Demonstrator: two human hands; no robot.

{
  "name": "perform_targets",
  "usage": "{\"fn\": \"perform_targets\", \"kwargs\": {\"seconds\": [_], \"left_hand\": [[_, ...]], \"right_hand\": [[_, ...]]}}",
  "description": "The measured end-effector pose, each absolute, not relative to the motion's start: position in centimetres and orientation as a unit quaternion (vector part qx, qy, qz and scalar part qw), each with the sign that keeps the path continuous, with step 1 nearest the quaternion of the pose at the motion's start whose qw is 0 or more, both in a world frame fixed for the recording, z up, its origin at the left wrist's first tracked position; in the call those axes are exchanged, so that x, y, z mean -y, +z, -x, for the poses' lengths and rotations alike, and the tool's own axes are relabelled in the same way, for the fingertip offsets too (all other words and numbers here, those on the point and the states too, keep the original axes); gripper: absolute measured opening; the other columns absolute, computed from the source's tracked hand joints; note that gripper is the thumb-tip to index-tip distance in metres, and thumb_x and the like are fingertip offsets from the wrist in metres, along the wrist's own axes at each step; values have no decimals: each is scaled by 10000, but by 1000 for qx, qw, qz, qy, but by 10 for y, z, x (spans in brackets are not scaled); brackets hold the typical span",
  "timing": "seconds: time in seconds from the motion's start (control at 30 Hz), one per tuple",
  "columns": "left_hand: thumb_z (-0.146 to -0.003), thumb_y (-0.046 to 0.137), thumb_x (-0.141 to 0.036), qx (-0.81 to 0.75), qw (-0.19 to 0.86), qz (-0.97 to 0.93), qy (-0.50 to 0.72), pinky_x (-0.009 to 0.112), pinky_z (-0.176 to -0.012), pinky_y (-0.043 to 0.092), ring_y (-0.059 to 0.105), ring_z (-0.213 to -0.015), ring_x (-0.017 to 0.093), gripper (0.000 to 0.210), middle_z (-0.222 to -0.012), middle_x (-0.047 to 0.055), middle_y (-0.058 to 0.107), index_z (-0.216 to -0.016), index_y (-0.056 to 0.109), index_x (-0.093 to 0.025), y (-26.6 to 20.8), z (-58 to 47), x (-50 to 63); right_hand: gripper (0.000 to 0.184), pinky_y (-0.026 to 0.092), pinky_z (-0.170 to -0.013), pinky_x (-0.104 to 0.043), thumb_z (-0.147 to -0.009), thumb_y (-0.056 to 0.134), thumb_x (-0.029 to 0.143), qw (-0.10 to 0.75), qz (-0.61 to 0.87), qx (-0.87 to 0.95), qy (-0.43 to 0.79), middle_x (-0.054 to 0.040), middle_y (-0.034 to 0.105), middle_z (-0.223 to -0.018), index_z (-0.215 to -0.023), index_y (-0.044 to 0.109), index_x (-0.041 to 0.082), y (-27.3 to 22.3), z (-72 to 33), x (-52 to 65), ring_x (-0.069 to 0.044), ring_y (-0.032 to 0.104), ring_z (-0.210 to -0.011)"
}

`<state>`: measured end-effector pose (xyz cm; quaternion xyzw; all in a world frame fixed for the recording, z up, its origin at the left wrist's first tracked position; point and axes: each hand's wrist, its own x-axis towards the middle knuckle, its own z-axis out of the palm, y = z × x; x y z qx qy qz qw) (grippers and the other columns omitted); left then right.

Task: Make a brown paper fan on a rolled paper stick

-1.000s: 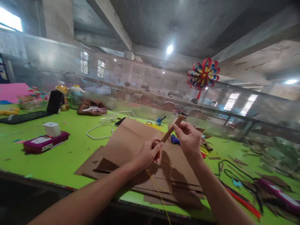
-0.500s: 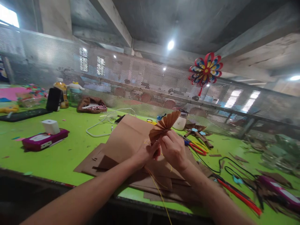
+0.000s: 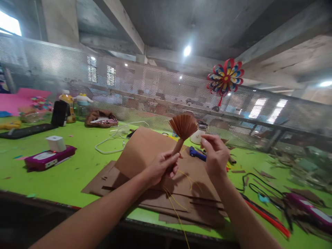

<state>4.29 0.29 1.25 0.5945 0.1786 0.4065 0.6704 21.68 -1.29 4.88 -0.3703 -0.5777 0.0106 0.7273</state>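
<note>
My left hand [image 3: 166, 167] is closed around the stem of a pleated brown paper fan [image 3: 183, 126]. The fan stands nearly upright, its folds spread at the top. Apart from it, to the right, my right hand [image 3: 215, 152] is raised with thumb and forefinger pinched close together; anything between the tips is too small to make out. Under both hands lie brown paper sheets [image 3: 145, 152] in a stack, one curling upward. Thin yellow string [image 3: 176, 211] runs over the stack and past the table's front edge.
Beyond my right hand are a blue-handled tool [image 3: 197, 154] and a white jar [image 3: 196, 136]. A red-handled tool [image 3: 269, 216], black cable [image 3: 255, 176] and paper scraps lie right. A purple power bank [image 3: 50, 157] carries a white charger [image 3: 55, 143] at left. Perforated metal panelling [image 3: 155, 93] stands behind.
My right hand has left the fan and moved right. The fan has turned upright, with its stem now showing above my left hand, which sits slightly lower.
</note>
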Motion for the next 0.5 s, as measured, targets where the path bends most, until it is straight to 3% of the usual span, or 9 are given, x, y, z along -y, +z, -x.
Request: {"fn": "perform_targets", "kwargs": {"seconds": [0.17, 0.23, 0.3, 0.4, 0.5], "left_hand": [[-820, 508, -474, -151, 698, -586, 382, 152, -360, 252, 414, -348, 45, 323, -502, -43, 507, -894, 535, -161, 12, -43, -2], [-822, 498, -486, -150, 696, -589, 383, 159, -378, 286, 439, -362, 55, 335, -511, -41, 515, -902, 528, -161, 10, -44, -3], [-820, 491, -500, -153, 691, -589, 389, 163, -392, 313, 470, -396, 69, 350, -526, -37, 520, -917, 519, -164, 9, -45, -5], [-831, 475, -495, -160, 680, -580, 418, 156, -398, 313, 465, -416, 66, 339, -541, -48, 507, -950, 496, -178, 7, -45, -8], [-841, 466, -483, -161, 667, -561, 464, 142, -395, 283, 430, -413, 49, 309, -544, -63, 478, -923, 476, -186, 6, -45, -12]], "right_hand": [[343, 432, -793, -315, -692, 650, 300, 700, 361, 573, 225, -68, 614, -1028, -1013, 614, 186, 50, -228, -7, -195, 548, -968], [289, 449, -726, -300, -684, 663, 306, 677, 329, 564, 339, -47, 634, -867, -938, 624, 173, 49, -223, -6, -165, 579, -815], [238, 436, -588, -263, -713, 648, 344, 667, 314, 539, 408, 23, 546, -579, -850, 621, 151, 44, -215, -3, -102, 501, -536], [288, 296, -426, -207, -790, 565, 421, 654, 350, 555, 376, 96, 338, -399, -804, 610, 137, 33, -201, 2, -57, 285, -371], [329, 242, -411, -208, -844, 482, 444, 608, 403, 624, 280, 84, 342, -424, -831, 611, 142, 22, -186, 9, -67, 290, -385]]}}
